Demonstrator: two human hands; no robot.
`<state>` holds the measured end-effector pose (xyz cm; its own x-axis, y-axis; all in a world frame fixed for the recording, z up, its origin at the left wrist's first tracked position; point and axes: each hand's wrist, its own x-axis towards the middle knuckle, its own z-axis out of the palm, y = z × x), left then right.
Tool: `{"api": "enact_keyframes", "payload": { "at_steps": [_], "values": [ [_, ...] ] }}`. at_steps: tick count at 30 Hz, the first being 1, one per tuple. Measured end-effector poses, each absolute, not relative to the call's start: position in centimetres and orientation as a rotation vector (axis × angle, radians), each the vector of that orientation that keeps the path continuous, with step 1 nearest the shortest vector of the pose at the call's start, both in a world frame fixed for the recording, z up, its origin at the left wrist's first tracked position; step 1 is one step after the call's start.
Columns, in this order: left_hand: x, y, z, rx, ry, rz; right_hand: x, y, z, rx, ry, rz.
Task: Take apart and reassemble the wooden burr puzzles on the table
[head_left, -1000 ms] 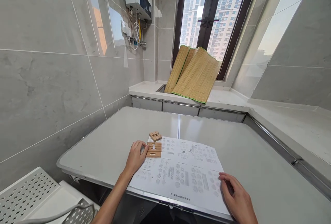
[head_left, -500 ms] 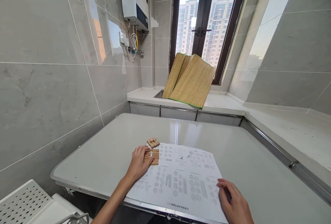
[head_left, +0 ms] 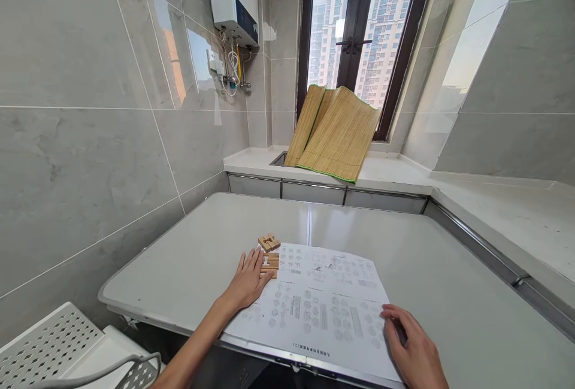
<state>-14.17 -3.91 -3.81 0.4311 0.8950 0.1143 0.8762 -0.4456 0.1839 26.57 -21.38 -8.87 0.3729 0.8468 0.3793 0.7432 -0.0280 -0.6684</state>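
Observation:
A white sheet (head_left: 314,317) printed with small diagrams lies on the table, its near edge along the table's front. My left hand (head_left: 247,284) rests flat at the sheet's left side, fingers stretched out, partly covering some flat wooden pieces (head_left: 271,262). Just beyond those pieces sits a small wooden block assembly (head_left: 268,242) with a gap in its middle. At the sheet's right edge is my right hand (head_left: 413,347). Its fingers are loosely bent, with the thumb apart from the index finger, and the fingertips touch the paper's margin.
The white table (head_left: 449,269) has a seam down its middle. Behind it, a bamboo mat (head_left: 341,134) leans against the window on a white ledge (head_left: 390,167). A perforated white chair (head_left: 54,341) with a grey cable (head_left: 108,371) stands at the lower left.
My left hand has flattened, its fingers now stretched forward beside the wooden pieces. My right hand stays at the paper's right edge. The whole view has shifted slightly.

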Motion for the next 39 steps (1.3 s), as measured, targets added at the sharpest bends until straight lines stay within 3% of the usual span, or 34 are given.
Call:
{"api": "enact_keyframes", "payload": {
  "at_steps": [8,16,25,39],
  "values": [
    [-16.8,-3.0,-4.2,2.709,1.477,0.332,27.0,-21.1,-9.5,-1.77,-1.409,0.15],
    [-14.3,-0.8,-2.5,2.43,1.688,0.711,26.7,-21.0,-9.2,-1.757,-1.396,0.099],
    [-9.7,3.2,-0.5,2.316,1.702,0.762,27.4,-21.0,-9.2,-1.76,-1.458,0.136],
    [-10.0,3.8,0.1,2.271,1.629,0.89,27.0,-20.8,-9.4,-1.76,-1.437,0.117]
  ]
}}
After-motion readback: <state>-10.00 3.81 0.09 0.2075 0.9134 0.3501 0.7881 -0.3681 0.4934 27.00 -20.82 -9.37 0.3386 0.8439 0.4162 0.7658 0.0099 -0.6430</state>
